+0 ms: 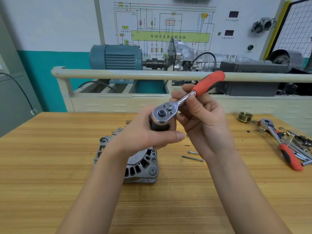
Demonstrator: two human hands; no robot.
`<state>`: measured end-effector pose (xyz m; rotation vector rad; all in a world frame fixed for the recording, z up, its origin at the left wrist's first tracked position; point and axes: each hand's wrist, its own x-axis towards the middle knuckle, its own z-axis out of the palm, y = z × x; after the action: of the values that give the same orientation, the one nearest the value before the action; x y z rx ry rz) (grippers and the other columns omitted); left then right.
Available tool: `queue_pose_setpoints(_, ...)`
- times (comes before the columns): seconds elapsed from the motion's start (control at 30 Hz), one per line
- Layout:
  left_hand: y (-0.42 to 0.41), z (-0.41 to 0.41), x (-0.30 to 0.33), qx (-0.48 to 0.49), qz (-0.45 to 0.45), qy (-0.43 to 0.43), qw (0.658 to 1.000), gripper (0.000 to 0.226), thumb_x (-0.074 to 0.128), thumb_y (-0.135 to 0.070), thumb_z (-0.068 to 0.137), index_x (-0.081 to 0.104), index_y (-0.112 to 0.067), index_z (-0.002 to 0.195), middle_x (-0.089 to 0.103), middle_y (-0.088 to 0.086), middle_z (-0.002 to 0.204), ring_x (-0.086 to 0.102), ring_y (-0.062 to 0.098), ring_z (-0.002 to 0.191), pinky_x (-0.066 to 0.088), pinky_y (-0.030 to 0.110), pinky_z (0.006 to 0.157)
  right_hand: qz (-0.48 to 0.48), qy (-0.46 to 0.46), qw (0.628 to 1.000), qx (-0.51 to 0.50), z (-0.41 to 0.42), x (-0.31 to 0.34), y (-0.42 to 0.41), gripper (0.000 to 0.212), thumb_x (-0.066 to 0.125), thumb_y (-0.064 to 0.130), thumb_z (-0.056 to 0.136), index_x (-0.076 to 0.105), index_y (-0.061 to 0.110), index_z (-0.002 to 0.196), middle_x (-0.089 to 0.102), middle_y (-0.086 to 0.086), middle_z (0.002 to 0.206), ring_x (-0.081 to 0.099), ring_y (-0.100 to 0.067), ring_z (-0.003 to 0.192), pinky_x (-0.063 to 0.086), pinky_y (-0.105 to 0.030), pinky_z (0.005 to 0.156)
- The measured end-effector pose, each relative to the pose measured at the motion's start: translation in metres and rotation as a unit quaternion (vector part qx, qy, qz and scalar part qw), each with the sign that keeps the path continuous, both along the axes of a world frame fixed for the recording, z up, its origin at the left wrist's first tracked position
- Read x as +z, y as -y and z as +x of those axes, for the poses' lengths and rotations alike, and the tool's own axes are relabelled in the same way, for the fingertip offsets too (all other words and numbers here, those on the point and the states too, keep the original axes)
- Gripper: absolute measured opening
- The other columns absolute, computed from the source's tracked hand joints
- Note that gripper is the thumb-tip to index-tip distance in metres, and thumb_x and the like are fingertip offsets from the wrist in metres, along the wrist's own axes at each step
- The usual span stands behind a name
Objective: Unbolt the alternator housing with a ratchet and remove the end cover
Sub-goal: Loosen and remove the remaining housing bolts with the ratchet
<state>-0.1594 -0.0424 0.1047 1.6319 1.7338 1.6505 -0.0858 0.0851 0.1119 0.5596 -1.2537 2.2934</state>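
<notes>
A grey cast alternator (141, 166) stands on the wooden table (50, 166), partly hidden behind my left forearm. Above it I hold a chrome ratchet (170, 109) with a red handle that points up and to the right. My left hand (143, 134) grips the dark socket (159, 126) under the ratchet head. My right hand (200, 119) pinches the chrome neck just below the red grip. A bolt head (153, 152) sticks up from the housing rim below my left thumb. Two long bolts (192, 157) lie on the table right of the alternator.
At the right edge lie a second red-handled ratchet (283, 147), a brass pulley (245, 117) and several small parts (300, 142). Behind the table runs a cream rail (118, 72), with a blue motor (116, 56) and a wiring diagram board (168, 22).
</notes>
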Motion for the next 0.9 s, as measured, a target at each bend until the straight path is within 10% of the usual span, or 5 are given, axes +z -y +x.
queue_pose_setpoints(0.3,-0.011,0.001,0.002,0.116,0.122,0.101,0.981,0.019,0.058,-0.007,0.078,0.048,-0.005,0.062,0.034,-0.004,0.043,0.028,0.011,0.037,0.028,0.018,0.04,0.086,-0.085,0.987,-0.109,0.005,-0.002,0.0,0.013,0.077,0.011,0.067,0.07,0.016,0.077,0.074,-0.01,0.09,0.069,-0.019,0.079,0.051,-0.022,0.062)
queue_pose_setpoints(0.57,0.0,0.006,0.005,0.036,-0.016,-0.014,0.999,0.028,0.071,-0.025,0.071,0.05,-0.028,0.053,0.044,-0.008,0.047,0.04,0.01,0.044,0.036,0.021,0.05,-0.015,0.001,1.0,-0.002,0.0,0.0,0.0,0.027,0.067,0.018,0.067,0.06,0.009,0.091,0.074,-0.003,0.08,0.07,-0.01,0.07,0.05,-0.015,0.053)
queue_pose_setpoints(0.9,-0.012,0.0,0.0,0.138,0.126,0.106,0.977,0.024,0.063,-0.007,0.077,0.047,0.01,0.071,0.036,-0.003,0.046,0.03,0.011,0.039,0.03,0.018,0.04,0.086,-0.105,0.985,-0.107,0.001,-0.006,-0.001,0.015,0.076,0.016,0.068,0.069,0.013,0.08,0.074,-0.009,0.091,0.071,-0.023,0.089,0.054,-0.025,0.076)
